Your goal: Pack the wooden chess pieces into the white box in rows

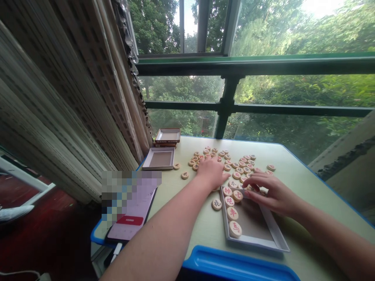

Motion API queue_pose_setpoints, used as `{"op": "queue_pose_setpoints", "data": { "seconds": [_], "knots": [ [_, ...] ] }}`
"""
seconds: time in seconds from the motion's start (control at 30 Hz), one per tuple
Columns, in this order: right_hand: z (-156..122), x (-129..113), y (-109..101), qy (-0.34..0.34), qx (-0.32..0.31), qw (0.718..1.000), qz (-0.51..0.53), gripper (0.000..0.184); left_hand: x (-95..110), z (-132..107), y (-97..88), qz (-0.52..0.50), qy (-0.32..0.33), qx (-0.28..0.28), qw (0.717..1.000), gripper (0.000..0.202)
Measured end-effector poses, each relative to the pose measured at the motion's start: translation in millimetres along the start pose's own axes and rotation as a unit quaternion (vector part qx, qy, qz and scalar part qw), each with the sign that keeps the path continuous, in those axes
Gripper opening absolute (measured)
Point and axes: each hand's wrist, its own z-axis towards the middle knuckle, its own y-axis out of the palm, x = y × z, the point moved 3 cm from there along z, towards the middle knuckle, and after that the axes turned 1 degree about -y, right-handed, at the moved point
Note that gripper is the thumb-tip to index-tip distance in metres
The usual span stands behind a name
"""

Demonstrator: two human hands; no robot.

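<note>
My left hand (211, 171) reaches palm down over a spread of xiangqi pieces (236, 175), its thumb held apart. Its fingertips are partly hidden, and it touches or hovers just above the pieces. My right hand (271, 189) is over the far edge of a shallow white box tray (277, 230), thumb and index finger curved with a gap between them; I see no piece clearly held. Inside the tray, several red-marked pieces line the left side, from the 馬 piece (235, 229) up to the 帥 piece (227, 191), with the 士 piece (237, 196) beside that one.
A black-marked piece (216, 204) lies just left of the tray. Another shallow box (158, 167) and a small stack of boxes (168, 135) stand at the back left. A phone (129, 230) with a cable lies on the left. A blue trough (234, 261) edges the table's front.
</note>
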Motion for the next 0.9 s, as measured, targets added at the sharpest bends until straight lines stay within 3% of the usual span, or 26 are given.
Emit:
{"op": "queue_pose_setpoints", "data": {
  "seconds": [0.37, 0.7, 0.9],
  "knots": [
    [-2, -11, 0, -0.003, 0.034, 0.999, 0.018, 0.016, 0, -2, -1.3, -0.01, 0.002, 0.025, 1.0, 0.042],
    [-3, -19, 4, -0.04, 0.016, 0.999, -0.012, 0.01, -8, 2, -7.2, 0.021, 0.003, 0.044, 0.999, 0.038],
    [-3, -19, 6, -0.053, 0.003, 0.999, -0.012, 0.011, -11, 1, -4.8, 0.04, 0.003, 0.019, 0.999, 0.033]
  ]
}}
